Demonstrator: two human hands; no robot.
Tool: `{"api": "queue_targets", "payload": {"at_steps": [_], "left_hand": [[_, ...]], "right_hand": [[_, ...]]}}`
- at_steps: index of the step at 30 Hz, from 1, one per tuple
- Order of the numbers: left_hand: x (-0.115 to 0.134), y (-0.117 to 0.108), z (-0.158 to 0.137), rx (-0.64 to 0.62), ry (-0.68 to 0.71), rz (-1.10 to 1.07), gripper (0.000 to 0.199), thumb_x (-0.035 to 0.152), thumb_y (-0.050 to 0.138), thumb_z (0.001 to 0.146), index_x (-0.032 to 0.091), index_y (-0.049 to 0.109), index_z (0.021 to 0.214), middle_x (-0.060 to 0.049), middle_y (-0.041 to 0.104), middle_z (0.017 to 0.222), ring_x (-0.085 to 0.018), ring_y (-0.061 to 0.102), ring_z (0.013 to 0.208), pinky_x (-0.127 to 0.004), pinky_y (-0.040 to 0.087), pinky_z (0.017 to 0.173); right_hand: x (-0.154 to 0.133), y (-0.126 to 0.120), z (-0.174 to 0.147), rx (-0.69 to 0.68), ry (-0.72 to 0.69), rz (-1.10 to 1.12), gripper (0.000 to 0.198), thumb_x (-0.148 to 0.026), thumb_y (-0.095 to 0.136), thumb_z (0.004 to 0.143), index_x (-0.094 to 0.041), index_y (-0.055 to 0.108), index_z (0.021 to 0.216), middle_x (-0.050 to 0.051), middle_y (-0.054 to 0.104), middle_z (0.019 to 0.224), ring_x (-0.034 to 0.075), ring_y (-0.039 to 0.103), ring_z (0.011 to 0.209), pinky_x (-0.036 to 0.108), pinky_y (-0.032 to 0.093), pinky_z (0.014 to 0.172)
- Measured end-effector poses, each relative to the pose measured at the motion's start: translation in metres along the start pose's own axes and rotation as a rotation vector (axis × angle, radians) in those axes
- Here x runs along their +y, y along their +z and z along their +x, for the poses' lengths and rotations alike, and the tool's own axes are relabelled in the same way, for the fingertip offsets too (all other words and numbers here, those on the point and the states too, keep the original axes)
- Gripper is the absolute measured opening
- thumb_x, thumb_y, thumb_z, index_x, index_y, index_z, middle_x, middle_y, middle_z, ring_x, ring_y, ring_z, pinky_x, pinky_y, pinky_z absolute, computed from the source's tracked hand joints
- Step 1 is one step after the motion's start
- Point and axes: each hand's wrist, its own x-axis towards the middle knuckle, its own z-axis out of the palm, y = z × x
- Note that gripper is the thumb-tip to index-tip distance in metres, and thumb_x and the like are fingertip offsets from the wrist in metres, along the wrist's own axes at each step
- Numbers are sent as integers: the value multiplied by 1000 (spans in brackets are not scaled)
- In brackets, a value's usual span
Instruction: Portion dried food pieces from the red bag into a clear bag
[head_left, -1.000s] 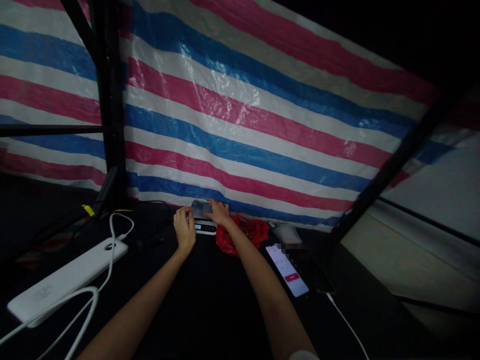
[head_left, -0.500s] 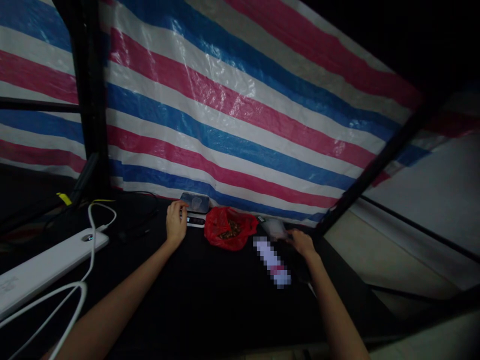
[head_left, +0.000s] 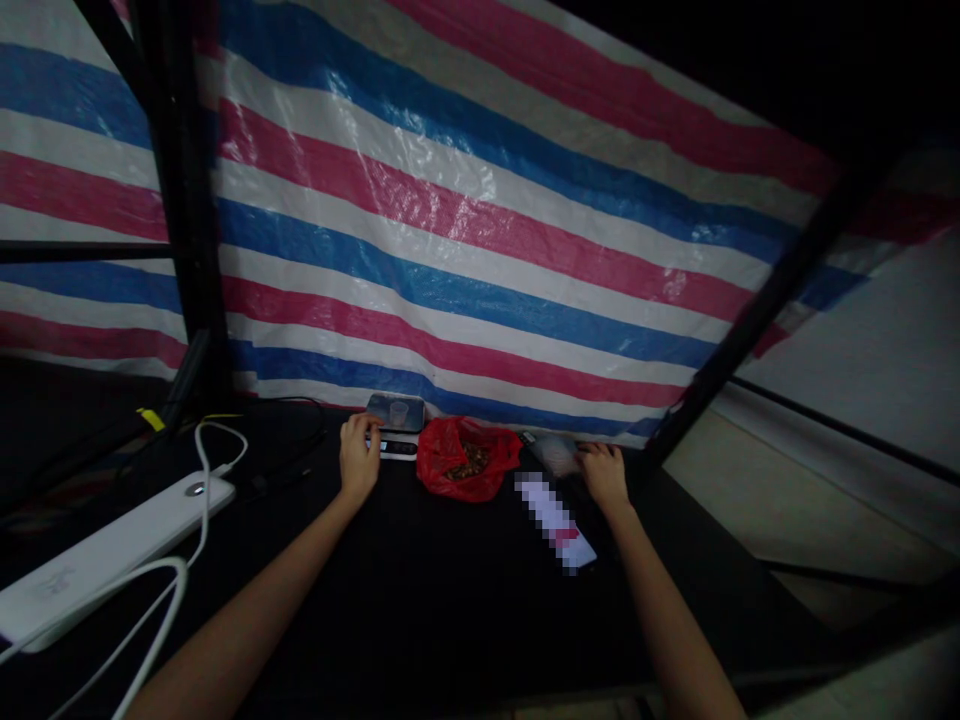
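Note:
My left hand [head_left: 360, 460] is at the left edge of a small digital scale [head_left: 397, 447], fingers stretched out and touching or very near it. On the scale's dark platform stands a small clear cup [head_left: 398, 412]. Right of the scale, an open red plastic bag [head_left: 442, 480] holds many small brown pieces [head_left: 471, 462], too small to name. My right hand [head_left: 606, 478] lies by the right end of a clear plastic bag [head_left: 556, 455], fingers apart. Whether the fingertips touch the bag I cannot tell.
A phone-like bright screen [head_left: 556, 522], blurred out, lies in front of the clear bag. At left are a white power strip [head_left: 112, 550] and looping white cables [head_left: 180, 590]. A striped plastic sheet [head_left: 480, 270] hangs behind the black table [head_left: 420, 600], between dark metal posts [head_left: 191, 200].
My right hand has shifted slightly at the clear bag, its fingers now more spread. My left hand stays at the scale. The view has tilted a little.

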Motion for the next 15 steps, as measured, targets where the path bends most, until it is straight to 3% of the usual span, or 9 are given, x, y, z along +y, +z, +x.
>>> {"api": "queue_targets", "payload": {"at_steps": [3,5,8,10,12,15], "left_hand": [[1,1,1,-18,-3,-7,19,23,34,82,18,52,78,-6,52,84,-22,47,85,-36,37,78],[3,0,0,3,-14,-28,18,24,34,82,17,50,82,-6,51,85,-21,47,84,-35,38,77],[10,-3,-4,59,-42,-81,17,29,39,81,17,45,90,-4,47,81,-18,47,75,-30,40,69],[20,-5,-9,1,0,-115,17,32,42,80,17,42,88,-2,44,73,-15,46,66,-28,40,63],[32,-5,-17,-127,88,-145,15,32,39,82,17,42,84,-1,44,71,-15,46,65,-27,40,63],[42,1,-28,-246,159,-150,15,29,34,85,18,44,86,-4,48,81,-17,48,77,-29,40,72]], "right_hand": [[1,-12,1,32,159,24,25,-20,43,81,-16,67,83,16,64,90,28,54,92,41,33,81],[-1,-28,5,75,346,102,28,-26,42,82,-14,67,89,17,65,82,28,58,83,39,37,75],[-29,-62,15,178,580,361,34,-38,41,82,-18,65,97,15,66,79,26,60,74,35,41,66],[-71,-84,20,297,505,592,37,-43,40,82,-22,62,103,10,67,85,24,61,76,33,42,66],[-129,-98,18,366,291,814,35,-39,38,84,-21,62,102,7,67,92,21,60,80,30,43,71],[-215,-100,5,294,109,928,29,-28,38,85,-24,63,99,3,66,95,17,60,84,28,44,75]]}}
